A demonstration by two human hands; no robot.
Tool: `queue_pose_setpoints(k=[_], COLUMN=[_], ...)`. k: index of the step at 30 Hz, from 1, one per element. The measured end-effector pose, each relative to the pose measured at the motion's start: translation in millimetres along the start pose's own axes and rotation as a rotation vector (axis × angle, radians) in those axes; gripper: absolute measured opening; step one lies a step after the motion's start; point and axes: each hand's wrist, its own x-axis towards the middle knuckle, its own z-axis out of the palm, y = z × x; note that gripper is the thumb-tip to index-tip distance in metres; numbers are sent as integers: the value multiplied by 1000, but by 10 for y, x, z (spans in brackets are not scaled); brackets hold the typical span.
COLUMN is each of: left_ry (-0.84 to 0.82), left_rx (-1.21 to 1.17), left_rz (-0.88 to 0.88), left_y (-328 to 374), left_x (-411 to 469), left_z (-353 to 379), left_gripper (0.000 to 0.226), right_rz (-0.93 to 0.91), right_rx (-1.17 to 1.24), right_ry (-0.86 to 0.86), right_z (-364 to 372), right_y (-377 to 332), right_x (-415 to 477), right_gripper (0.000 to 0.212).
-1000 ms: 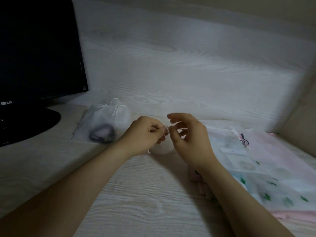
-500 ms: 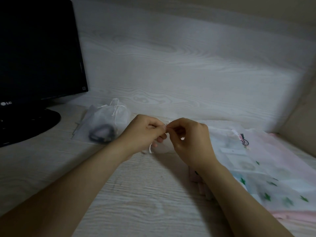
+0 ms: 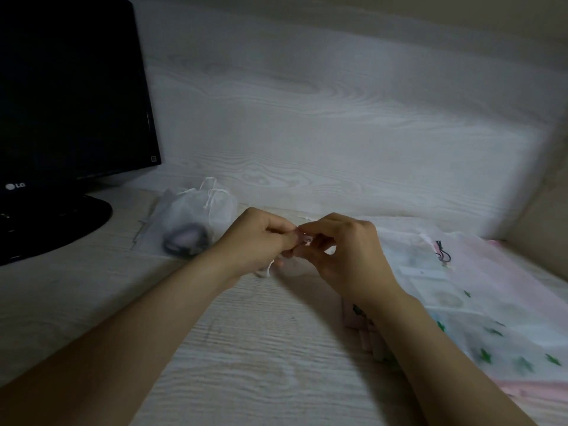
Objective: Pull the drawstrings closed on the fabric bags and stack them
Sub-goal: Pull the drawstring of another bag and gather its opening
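Desk (image 3: pixel 246 348) shows open wood nearest me, clutter at both sides

I count one black monitor (image 3: pixel 70 87) far left, one tied white pouch (image 3: pixel 196 210) beside it. At centre the left hand (image 3: pixel 261 241) and right hand (image 3: pixel 347 253) touch, fingers curled, pinching the drawstring (image 3: pixel 268 271) of one small bag (image 3: pixel 290 266), mostly hidden behind them. Sheer bags (image 3: pixel 491 302) heap rightward; their number escapes me.

Head-worn view — looking forward and down, close over desk (image 3: pixel 246 348).
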Motion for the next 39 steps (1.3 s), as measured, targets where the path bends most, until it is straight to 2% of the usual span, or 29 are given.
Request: queue_pose_setpoints(k=[3,6,11,13,16,18,21,27,30,35,39], left_ry=[4,-23,-47,-36,41,157,276,301,300,189,177], left_rx=[-12,-66,-25,-9,-24,-7,46,181,217,278,274], left_rz=[-9,-42,-95,-115,-110,-88,-8,271,320,308,368], left_y=[10,21,21,16,8,-20,-89,-55,-57,-74,-59], left_x=[0,-5,19,33,35,41,64,14,20,46,26], left_z=[10,3,16,31,55,64,18,-3,-13,-37,-2], left_gripper=[14,15,21,15,14,29,33,26,21,20,8], right_rz=[-31,-20,-14,7,47,57,215,615,711,746,722], right_rx=[-43,-79,-191,-223,-240,-208,-12,652,864,986,987], right_ry=[36,48,-29,-69,-78,-53,-42,-104,-120,-95,-53], right_z=[9,60,128,141,157,147,107,94,125,159,154], right_y=[-9,-26,11,26,-7,-52,-65,-61,-80,-51,-11], right_x=[10,19,41,45,36,27,39,48,40,37,30], right_gripper=[12,16,18,17,20,18,8,11,14,17,28])
